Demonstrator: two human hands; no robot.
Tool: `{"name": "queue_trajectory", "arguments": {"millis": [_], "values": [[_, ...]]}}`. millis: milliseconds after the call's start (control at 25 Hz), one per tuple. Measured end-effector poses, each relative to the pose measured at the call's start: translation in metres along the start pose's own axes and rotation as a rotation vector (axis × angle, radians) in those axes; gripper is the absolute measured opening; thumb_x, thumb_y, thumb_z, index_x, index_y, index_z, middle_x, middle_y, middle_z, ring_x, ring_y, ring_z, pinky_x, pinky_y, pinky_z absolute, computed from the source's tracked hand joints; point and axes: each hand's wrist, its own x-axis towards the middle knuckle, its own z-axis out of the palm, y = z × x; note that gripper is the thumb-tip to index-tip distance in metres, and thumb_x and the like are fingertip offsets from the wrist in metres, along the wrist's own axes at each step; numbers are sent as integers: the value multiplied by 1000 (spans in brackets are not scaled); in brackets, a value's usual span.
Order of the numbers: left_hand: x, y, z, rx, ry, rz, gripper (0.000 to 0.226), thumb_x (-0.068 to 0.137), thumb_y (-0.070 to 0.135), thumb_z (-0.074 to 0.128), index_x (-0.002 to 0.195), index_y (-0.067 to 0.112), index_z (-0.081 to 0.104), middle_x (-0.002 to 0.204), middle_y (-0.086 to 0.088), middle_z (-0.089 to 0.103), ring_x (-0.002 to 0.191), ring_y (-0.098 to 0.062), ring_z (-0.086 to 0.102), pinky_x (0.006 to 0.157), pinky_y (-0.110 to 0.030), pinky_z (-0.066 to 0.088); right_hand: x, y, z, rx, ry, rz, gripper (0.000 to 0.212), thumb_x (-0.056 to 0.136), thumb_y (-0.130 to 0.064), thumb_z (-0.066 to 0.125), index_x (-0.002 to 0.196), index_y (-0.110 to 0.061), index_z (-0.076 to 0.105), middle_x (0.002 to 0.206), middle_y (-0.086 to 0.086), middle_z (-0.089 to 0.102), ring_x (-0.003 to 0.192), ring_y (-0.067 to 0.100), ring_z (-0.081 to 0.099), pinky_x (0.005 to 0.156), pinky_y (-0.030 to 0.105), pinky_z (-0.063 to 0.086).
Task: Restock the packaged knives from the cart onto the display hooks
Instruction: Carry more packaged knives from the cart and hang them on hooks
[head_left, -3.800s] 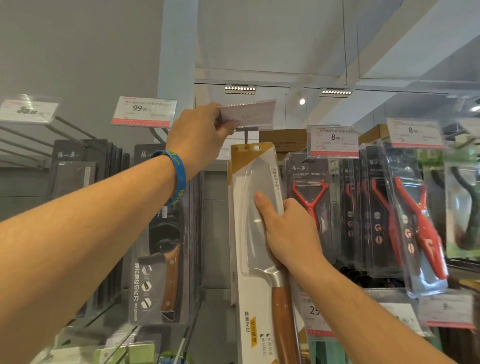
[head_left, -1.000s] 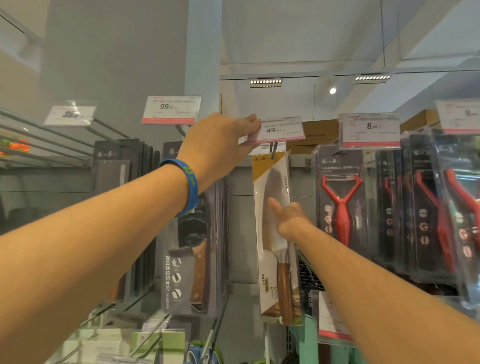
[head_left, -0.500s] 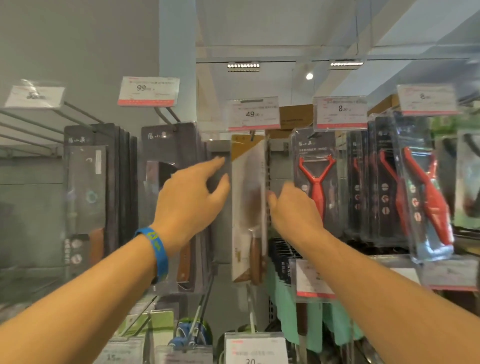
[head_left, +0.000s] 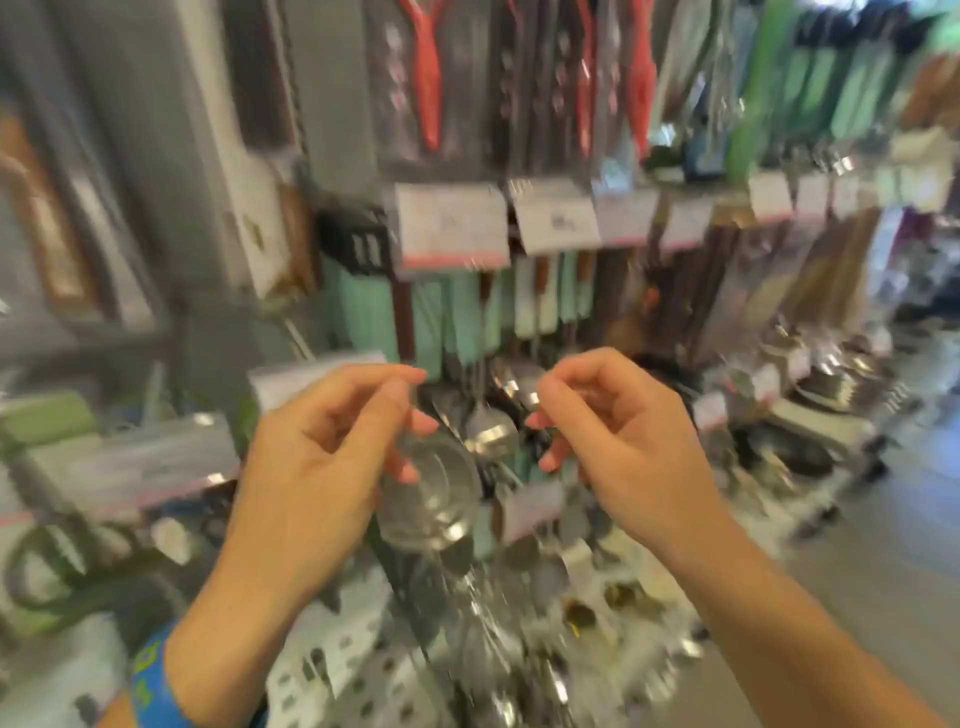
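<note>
Low down, a white perforated basket (head_left: 337, 670), contents lost in blur. Upper left, hanging on the display: one packaged knife (head_left: 257, 228), white card, brown handle, smeared. Above, three red peelers (head_left: 428, 78). In front, left hand (head_left: 322, 457) and right hand (head_left: 618, 441), fingers loosely curled, grasping nothing.

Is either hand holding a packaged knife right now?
No, the left hand and the right hand are both empty, with fingers loosely curled in front of the display.

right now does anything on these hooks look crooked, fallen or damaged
Nothing stands out. The peelers and price tags hang in rows, and the left hand and right hand hold nothing. Blur hides any small damage.
</note>
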Motion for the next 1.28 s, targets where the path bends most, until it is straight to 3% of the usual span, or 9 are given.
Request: {"name": "queue_trajectory", "arguments": {"millis": [120,280,360,480,640,760,880,1080,1280], "values": [[-61,-64,49,29,-268,-290,18,85,50,59,93,40,72,82,13,74,55,-10,67,47,-19,48,-102,63,-28,-96,119,329,8,96,-24,68,88,-27,69,78,16,70,62,24,67,54,15,48],[-165,-157,104,21,-639,-663,10,95,31,63,94,37,71,85,12,75,63,-7,69,52,-21,50,-283,116,-52,-232,381,820,9,100,-14,62,94,-20,66,82,-2,76,65,13,69,55,21,48],[-214,-187,124,18,-800,-755,10,96,29,62,95,33,71,86,6,76,59,-8,67,54,-28,52,-367,113,-54,-255,514,1016,6,101,-19,61,98,-19,66,86,-2,76,67,11,70,56,21,49],[-275,-207,151,20,-1032,-772,11,97,25,60,95,27,70,86,0,76,54,-10,64,48,-21,45,-463,82,-52,-273,707,1199,11,102,-28,58,102,-22,67,90,-10,76,71,8,71,57,17,51],[-348,-208,180,108,-1334,-718,13,98,26,58,97,22,71,80,5,75,52,-11,64,48,-22,45,-566,32,-47,-279,993,1293,15,103,-34,57,103,-24,68,90,-13,75,73,8,71,60,19,52],[-402,-193,201,156,-1492,-643,17,99,20,58,89,18,72,76,0,74,47,-10,62,43,-15,43,-643,-2,-36,-255,1196,1331,20,104,-34,54,102,-22,70,89,-9,75,73,10,70,65,27,53],[-457,-163,217,221,-1640,-587,20,99,20,57,86,17,70,73,1,72,45,-10,61,42,-19,41,-717,-33,-16,-185,1373,1364,21,104,-32,54,100,-20,72,90,-2,75,72,13,69,66,32,51],[-554,-96,236,358,-1800,-518,20,101,24,52,98,18,71,84,0,74,54,-13,64,53,-25,41,-845,-104,5,-86,1655,1404,22,106,-34,52,100,-25,71,89,-7,76,75,13,71,65,30,51],[-658,-10,269,344,-1897,-380,23,103,19,48,101,16,71,86,-5,74,56,-16,62,47,-23,40,-950,-167,4,-78,1824,1338,24,107,-29,50,99,-23,71,90,-2,75,78,15,71,65,25,51]]}}
